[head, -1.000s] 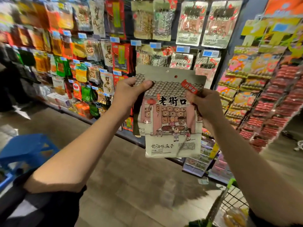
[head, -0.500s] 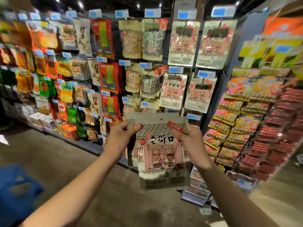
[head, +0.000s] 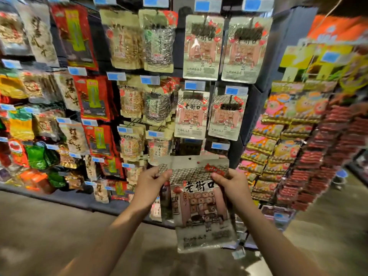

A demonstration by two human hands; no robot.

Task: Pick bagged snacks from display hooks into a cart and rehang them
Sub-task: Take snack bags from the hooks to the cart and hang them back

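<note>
A beige snack bag (head: pixel 201 208) printed with a shopfront picture and a red tag hangs upright between both my hands, in front of the hook wall. My left hand (head: pixel 150 181) pinches its upper left corner. My right hand (head: pixel 232 183) pinches its upper right corner by the red tag. The bag's hang hole sits at its top edge, just below a dark gap in the display with a blue price tag (head: pixel 220 146). Matching bags (head: pixel 192 114) hang on the hooks directly above. The cart is out of view.
The hook wall is packed with snack bags: red ones (head: pixel 92 97) at the left, clear seed bags (head: pixel 157 39) in the middle. An angled rack (head: pixel 310 148) of colourful packs and red sausage packs stands at the right. Brown floor lies below.
The view has tilted up toward the hooks and moved closer. Both hands have carried the bag forward to the display, just under the matching bags.
</note>
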